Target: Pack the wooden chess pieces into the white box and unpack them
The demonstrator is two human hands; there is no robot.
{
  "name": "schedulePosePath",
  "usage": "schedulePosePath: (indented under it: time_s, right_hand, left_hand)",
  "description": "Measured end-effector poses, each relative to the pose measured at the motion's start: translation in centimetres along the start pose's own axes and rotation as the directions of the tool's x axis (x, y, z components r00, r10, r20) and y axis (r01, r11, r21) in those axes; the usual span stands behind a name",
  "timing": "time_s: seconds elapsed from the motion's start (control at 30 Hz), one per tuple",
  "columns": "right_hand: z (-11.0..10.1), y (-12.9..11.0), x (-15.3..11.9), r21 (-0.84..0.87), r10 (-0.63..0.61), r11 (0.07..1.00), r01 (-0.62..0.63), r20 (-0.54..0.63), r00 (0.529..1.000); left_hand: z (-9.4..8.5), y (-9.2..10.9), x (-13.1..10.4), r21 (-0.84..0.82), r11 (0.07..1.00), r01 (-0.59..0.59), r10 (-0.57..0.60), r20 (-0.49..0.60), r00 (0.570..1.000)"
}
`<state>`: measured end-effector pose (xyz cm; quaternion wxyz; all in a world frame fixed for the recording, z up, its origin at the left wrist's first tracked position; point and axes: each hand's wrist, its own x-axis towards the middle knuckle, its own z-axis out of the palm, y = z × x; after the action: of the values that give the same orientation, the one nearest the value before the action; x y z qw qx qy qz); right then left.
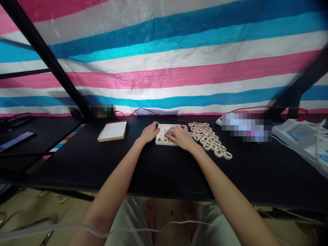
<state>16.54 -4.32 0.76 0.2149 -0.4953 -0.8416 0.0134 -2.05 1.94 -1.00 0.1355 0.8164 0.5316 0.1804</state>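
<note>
At centre frame, our left hand (150,132), loosely curved, steadies the white box (167,144); our right, half-curled, touches round pieces (165,139) inside, its grip unclear. More discs (208,136) lie right, likely for easy reach.

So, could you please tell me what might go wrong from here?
The right hand is close beside the loose pieces, so a sideways move might scatter some. The white box could shift if the right hand presses unevenly, though the left hand is at its far left corner.
</note>
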Motion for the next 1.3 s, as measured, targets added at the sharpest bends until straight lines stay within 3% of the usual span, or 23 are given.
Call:
schedulePosePath:
  time_s: [0.2, 0.37, 0.53, 0.63, 0.73, 0.87, 0.97, 1.13, 1.3]
  right_hand:
    - [0.0, -0.3, -0.5, 0.062, 0.022, 0.998, -0.022, -0.001, 1.0]
    - [-1.9, -0.8, -2.2, 0.061, 0.053, 0.997, -0.044, -0.152, 0.987]
    - [-4.8, 0.1, -9.5, -0.059, 0.214, 0.968, -0.245, -0.321, 0.923]
    - [-5.2, 1.8, -15.1, -0.172, 0.328, 0.907, -0.384, -0.283, 0.901]
    - [-5.0, 2.8, -18.5, -0.212, 0.354, 0.889, -0.406, -0.244, 0.903]
    - [-5.0, 3.1, -19.3, -0.234, 0.32, 0.898, -0.374, -0.236, 0.917]
    - [-5.0, 3.7, -19.5, -0.239, 0.351, 0.871, -0.429, -0.307, 0.885]
    - [-4.0, 5.4, -20.6, -0.04, 0.384, 0.901, -0.432, -0.393, 0.836]
    - [-3.8, 5.8, -20.4, 0.012, 0.42, 0.89, -0.456, -0.408, 0.81]
  left_hand:
    - [0.0, 0.0, 0.0, -0.004, 1.0, -0.002, 0.002, 0.003, 1.0]
    - [-0.1, 0.0, 0.0, -0.003, 1.0, 0.0, 0.0, 0.007, 1.0]
    - [0.0, -0.2, 0.1, 0.005, 1.0, -0.012, 0.012, 0.013, 1.0]
    - [0.0, -0.1, 0.1, 0.006, 1.0, -0.007, 0.007, 0.013, 1.0]
    - [0.0, -0.1, 0.1, 0.014, 1.0, 0.005, -0.005, 0.016, 1.0]
    - [0.0, -0.1, 0.0, 0.018, 1.0, 0.012, -0.012, 0.015, 1.0]
    - [-0.1, -0.1, 0.0, 0.014, 1.0, -0.001, 0.001, 0.008, 1.0]
    - [0.0, -0.1, 0.0, 0.015, 1.0, -0.002, 0.002, 0.01, 1.0]
    - [0.2, -0.4, 0.1, 0.012, 1.0, -0.013, 0.013, -0.001, 1.0]
